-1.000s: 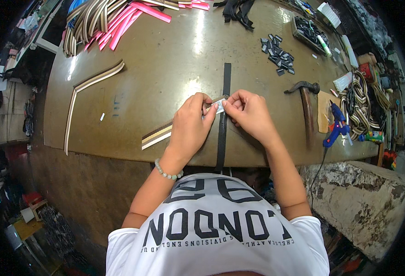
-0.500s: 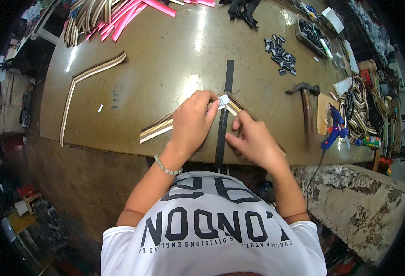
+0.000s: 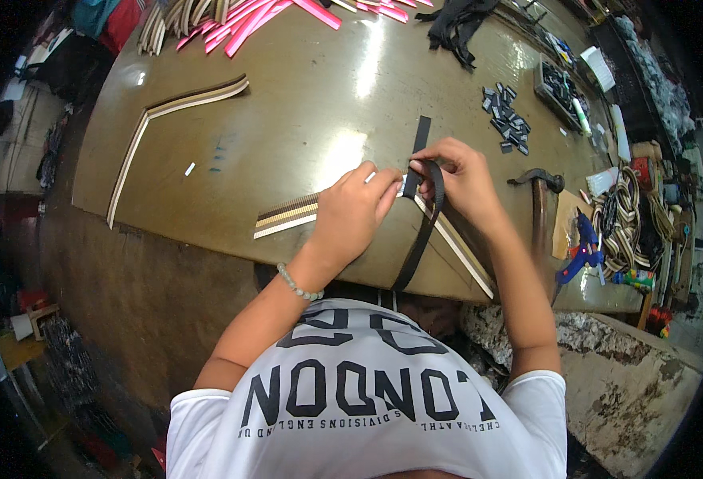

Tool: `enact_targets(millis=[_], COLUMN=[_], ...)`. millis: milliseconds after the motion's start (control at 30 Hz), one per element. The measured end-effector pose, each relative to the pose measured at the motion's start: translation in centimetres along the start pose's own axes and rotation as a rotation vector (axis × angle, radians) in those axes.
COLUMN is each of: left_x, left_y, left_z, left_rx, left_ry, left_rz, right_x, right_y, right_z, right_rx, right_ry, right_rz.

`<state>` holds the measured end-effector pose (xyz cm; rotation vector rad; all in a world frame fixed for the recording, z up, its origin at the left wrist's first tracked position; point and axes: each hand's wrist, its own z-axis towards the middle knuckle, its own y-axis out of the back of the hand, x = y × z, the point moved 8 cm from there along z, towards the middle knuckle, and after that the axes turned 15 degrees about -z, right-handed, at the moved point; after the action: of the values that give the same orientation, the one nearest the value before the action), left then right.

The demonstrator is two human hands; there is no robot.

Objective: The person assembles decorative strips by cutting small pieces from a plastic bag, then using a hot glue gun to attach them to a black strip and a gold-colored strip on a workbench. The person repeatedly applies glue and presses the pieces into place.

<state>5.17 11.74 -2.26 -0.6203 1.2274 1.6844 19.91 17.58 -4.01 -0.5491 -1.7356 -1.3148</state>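
A bent striped strap (image 3: 287,217) in brown, cream and white lies at the near part of the table, its other arm running down toward my right forearm. My left hand (image 3: 350,214) is closed on it just left of the bend, fingers and thumb pinching a pale piece there. Across the bend passes a black strap (image 3: 423,247), one end flat on the table beyond, the rest curving up and over in a loop. My right hand (image 3: 469,188) pinches that loop close to the bend, right beside my left fingertips.
Another bent striped strap (image 3: 138,128) lies at left. Pink strips (image 3: 249,30) and black strips (image 3: 452,30) sit at the far edge. At right are small black pieces (image 3: 508,120), a full tray (image 3: 557,86), a hammer (image 3: 540,203) and a blue glue gun (image 3: 587,243).
My right hand has moved up from the striped strap's right arm and now holds the black strap, lifted off the table and folded over the bend. My left hand keeps its pinch.
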Motion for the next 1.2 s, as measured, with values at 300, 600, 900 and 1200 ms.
enact_targets(millis=[300, 600, 900, 1200], left_x=[0.7, -1.5, -0.6, 1.2], left_y=[-1.2, -3.9, -1.4, 1.6], left_z=[-0.6, -0.8, -0.2, -1.7], left_rx=[0.073, 0.191, 0.17, 0.018], left_ry=[0.111, -0.228, -0.088, -0.061], left_rz=[0.127, 0.456, 0.155, 0.022], right_x=[0.5, 4.0, -8.7, 2.1], right_y=[0.3, 5.8, 13.1, -0.9], right_z=[0.2, 1.5, -13.7, -8.6], right_rx=[-0.111, -0.53, -0.501, -0.222], right_ry=[0.14, 0.264, -0.512, -0.158], right_rz=[-0.385, -0.987, -1.384, -0.62])
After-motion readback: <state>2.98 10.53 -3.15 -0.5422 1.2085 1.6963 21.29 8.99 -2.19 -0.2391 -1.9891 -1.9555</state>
